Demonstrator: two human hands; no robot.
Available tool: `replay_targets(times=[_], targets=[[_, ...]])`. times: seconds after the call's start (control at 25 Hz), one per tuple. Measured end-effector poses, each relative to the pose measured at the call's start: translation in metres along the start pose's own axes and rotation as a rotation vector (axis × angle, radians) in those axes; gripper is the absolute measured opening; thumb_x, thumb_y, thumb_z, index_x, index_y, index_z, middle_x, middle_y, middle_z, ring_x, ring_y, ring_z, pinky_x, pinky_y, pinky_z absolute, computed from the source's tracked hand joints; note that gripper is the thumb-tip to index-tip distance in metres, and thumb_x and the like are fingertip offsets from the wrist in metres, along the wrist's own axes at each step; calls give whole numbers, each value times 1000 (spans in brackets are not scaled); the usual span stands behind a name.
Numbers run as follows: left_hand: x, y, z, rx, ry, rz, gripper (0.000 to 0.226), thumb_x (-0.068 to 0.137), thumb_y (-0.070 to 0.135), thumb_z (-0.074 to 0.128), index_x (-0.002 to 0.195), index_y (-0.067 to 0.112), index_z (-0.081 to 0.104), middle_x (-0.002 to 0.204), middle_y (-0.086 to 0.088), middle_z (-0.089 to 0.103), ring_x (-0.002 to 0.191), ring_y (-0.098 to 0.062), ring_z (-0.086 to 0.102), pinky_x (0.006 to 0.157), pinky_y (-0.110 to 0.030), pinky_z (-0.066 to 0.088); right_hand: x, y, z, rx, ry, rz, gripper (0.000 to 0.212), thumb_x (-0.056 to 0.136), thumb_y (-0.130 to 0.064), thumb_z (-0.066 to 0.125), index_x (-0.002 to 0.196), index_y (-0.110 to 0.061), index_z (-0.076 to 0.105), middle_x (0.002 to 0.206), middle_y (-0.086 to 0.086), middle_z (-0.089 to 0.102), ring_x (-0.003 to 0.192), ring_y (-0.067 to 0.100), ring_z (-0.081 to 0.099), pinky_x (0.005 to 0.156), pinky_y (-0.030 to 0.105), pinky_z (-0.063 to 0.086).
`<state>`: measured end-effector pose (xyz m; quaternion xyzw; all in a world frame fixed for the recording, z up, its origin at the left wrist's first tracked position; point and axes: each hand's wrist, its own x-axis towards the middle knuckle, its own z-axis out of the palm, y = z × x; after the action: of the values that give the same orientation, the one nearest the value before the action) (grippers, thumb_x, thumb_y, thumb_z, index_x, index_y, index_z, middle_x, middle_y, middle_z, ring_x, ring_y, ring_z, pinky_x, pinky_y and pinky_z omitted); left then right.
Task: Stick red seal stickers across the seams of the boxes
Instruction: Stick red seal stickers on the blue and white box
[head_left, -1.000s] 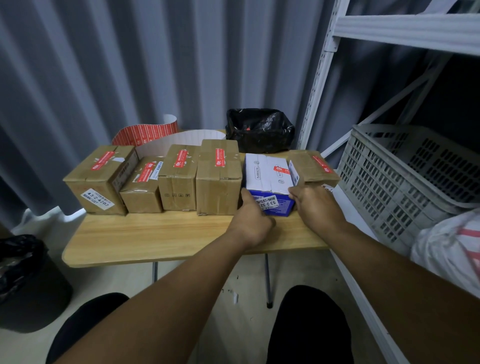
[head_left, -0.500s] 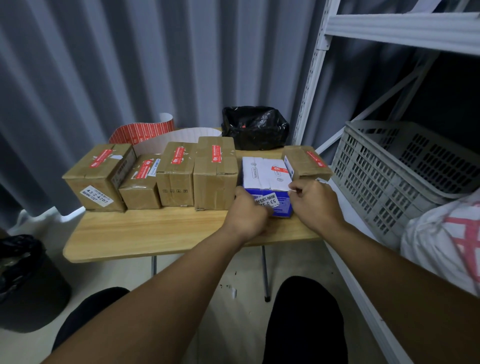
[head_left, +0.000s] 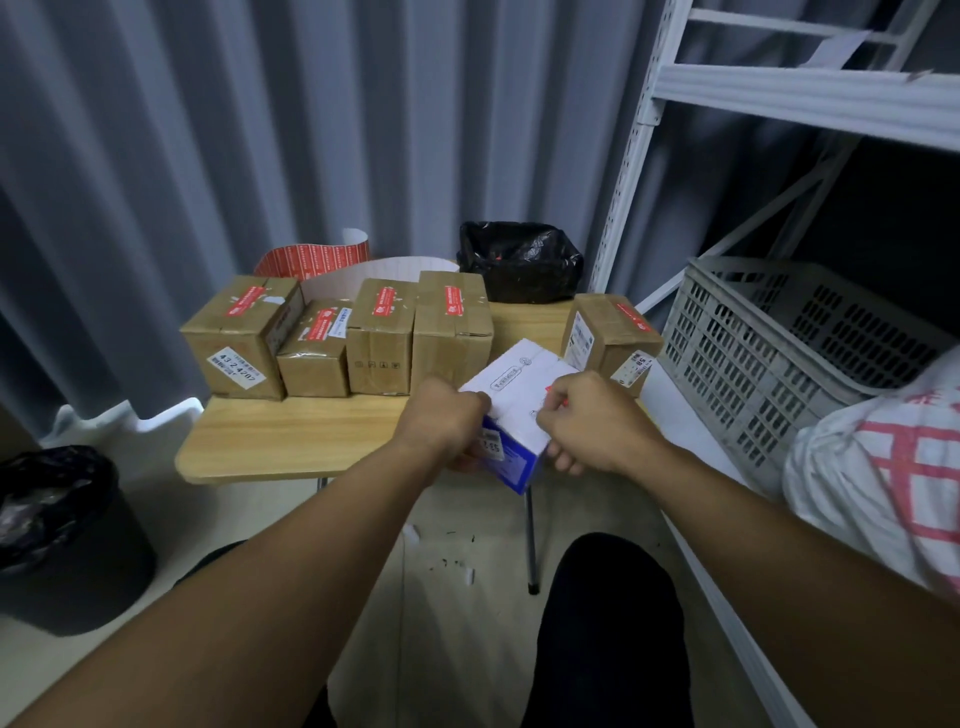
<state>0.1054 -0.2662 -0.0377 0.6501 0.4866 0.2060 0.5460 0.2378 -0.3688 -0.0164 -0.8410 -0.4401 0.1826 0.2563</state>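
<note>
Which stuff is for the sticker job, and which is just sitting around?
For the job:
white-and-blue box, held by the left hand and right hand
brown boxes with red seals
red sticker sheet

Just lying about:
black bag
grey crate
black bin
white sack

Both forearms reach forward; the left hand (head_left: 441, 422) and right hand (head_left: 592, 422), fingers curled, grip a white-and-blue cardboard box (head_left: 519, 382) between them.
</note>
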Motion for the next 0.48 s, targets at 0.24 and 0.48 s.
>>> replay_targets(times=[0.24,0.48], targets=[[7,-14,0,54,1,-49,56,87,39,73,122,17,37,113,-7,63,87,-24,70,51,-33,59,22,15,-8,-289,274,19,32,94,-33,64,120,-14,64,126,9,65,102,26,63,76,34,53],[8,-16,1,31,-50,-38,60,83,37,78,125,16,40,123,-5,59,88,-21,67,49,-33,57,36,20,-3,-126,98,85,48,102,-30,53,145,-10,44,146,12,51,124,30,54,82,32,42]])
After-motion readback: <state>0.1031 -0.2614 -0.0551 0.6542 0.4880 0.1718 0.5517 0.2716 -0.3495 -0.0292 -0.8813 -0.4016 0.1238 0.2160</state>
